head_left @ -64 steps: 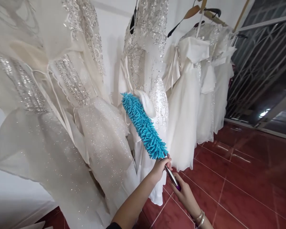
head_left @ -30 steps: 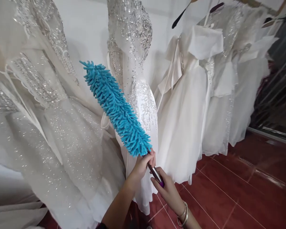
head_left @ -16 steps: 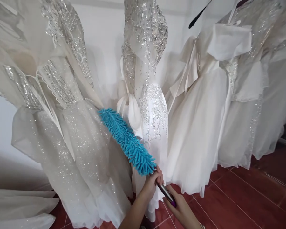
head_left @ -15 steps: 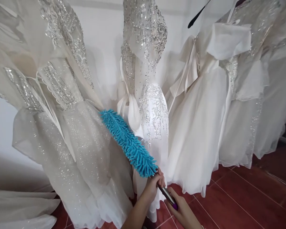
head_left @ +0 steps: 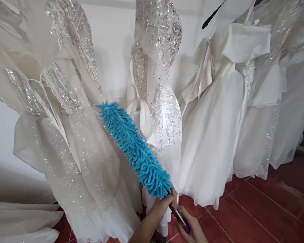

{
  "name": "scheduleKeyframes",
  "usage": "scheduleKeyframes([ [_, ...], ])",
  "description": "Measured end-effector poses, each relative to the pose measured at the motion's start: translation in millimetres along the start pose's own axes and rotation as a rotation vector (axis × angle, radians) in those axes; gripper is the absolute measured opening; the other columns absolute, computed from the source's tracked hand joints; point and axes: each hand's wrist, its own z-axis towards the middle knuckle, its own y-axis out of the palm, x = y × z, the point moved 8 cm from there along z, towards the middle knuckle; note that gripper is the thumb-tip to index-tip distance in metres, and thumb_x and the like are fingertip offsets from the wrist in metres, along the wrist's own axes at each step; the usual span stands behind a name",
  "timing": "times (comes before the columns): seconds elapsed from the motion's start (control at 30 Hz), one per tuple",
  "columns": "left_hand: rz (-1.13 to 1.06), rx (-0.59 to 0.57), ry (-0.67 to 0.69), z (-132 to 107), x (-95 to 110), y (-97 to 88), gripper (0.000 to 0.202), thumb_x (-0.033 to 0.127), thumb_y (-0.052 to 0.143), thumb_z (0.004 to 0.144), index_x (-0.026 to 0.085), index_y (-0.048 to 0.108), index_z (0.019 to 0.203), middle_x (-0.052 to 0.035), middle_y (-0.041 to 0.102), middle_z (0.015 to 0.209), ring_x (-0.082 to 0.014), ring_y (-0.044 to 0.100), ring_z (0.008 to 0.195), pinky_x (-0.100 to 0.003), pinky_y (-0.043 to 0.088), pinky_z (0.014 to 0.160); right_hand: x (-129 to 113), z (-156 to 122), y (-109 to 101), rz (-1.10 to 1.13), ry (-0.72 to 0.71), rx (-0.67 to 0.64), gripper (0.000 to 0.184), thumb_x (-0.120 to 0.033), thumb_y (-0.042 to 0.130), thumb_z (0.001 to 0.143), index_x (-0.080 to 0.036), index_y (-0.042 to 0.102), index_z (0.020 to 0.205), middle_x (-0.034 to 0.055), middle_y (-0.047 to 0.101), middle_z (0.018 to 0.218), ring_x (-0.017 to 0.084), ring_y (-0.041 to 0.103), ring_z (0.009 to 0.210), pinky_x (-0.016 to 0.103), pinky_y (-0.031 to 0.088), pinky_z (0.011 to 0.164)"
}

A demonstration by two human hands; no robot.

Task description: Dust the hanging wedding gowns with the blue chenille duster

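Note:
A duster [head_left: 135, 148] with a blue chenille head slants up and to the left across the middle of the view. My left hand [head_left: 167, 199] is closed round its metal handle just below the fluffy head. Lower down, near the purple end of the handle, my right hand [head_left: 190, 224] grips it too. Behind the duster hangs a white beaded gown [head_left: 167, 118] with a satin bow. The duster's tip overlaps a glittery gown [head_left: 91, 145] on the left; whether they touch I cannot tell.
More white gowns [head_left: 212, 135] hang along the wall at the right, hems close to the red tiled floor [head_left: 250, 209]. A black strap-like thing [head_left: 212, 17] shows at the top right. White fabric [head_left: 20, 221] spreads at the lower left.
The duster's head has moved up and slightly left and looks larger, closer to me. Both hands keep their hold, a little lower in view. The gowns appear shifted slightly right.

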Motion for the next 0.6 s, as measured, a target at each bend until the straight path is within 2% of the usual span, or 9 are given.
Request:
scheduleKeyframes([
  [0.07, 0.039, -0.042, 0.095, 10, 23, 7.7, 0.015, 0.027, 0.057, 0.069, 0.019, 0.046, 0.061, 0.0066, 0.039, 0.044, -0.0084, 0.037, 0.043, -0.026, 0.030, 0.054, -14, 16, -6, -0.009, -0.003, 0.007, 0.017, -0.033, 0.044, 0.086, -0.020, 0.055, 0.086, -0.0047, 0.047, 0.060, 0.013, 0.042, 0.051, 0.020, 0.039, 0.049],
  [0.17, 0.062, -0.072, 0.138, 27, 46, 16.1, 0.016, 0.025, 0.054, 0.070, 0.019, 0.043, 0.059, 0.0067, 0.038, 0.043, -0.0080, 0.037, 0.042, -0.025, 0.030, 0.052, -29, 38, -18, -0.023, 0.020, 0.041, 0.018, -0.036, 0.043, 0.087, -0.021, 0.052, 0.088, -0.0064, 0.039, 0.060, 0.012, 0.036, 0.051, 0.021, 0.034, 0.047],
  [0.33, -0.028, -0.116, 0.189, 46, 61, 20.5, 0.012, 0.023, 0.053, 0.068, 0.020, 0.044, 0.062, 0.0086, 0.034, 0.041, -0.0077, 0.033, 0.039, -0.025, 0.031, 0.051, -38, 56, -30, -0.104, 0.046, 0.025, 0.017, -0.037, 0.043, 0.088, -0.022, 0.050, 0.092, -0.0061, 0.042, 0.063, 0.013, 0.039, 0.051, 0.021, 0.035, 0.051],
  [0.43, -0.132, -0.086, 0.187, 48, 52, 12.9, 0.010, 0.021, 0.054, 0.065, 0.020, 0.043, 0.065, 0.0106, 0.030, 0.040, -0.0069, 0.029, 0.037, -0.025, 0.032, 0.051, -31, 56, -30, -0.190, 0.061, -0.015, 0.020, -0.034, 0.042, 0.088, -0.021, 0.049, 0.102, -0.0045, 0.050, 0.065, 0.014, 0.047, 0.052, 0.023, 0.040, 0.054],
  [0.6, -0.228, -0.025, 0.091, 42, 8, -0.2, 0.012, 0.019, 0.053, 0.063, 0.020, 0.041, 0.064, 0.0108, 0.029, 0.042, -0.0063, 0.027, 0.038, -0.024, 0.032, 0.052, -4, 36, -23, -0.186, 0.049, -0.070, 0.022, -0.030, 0.044, 0.086, -0.019, 0.052, 0.103, -0.0003, 0.061, 0.067, 0.017, 0.057, 0.056, 0.024, 0.047, 0.059],
])
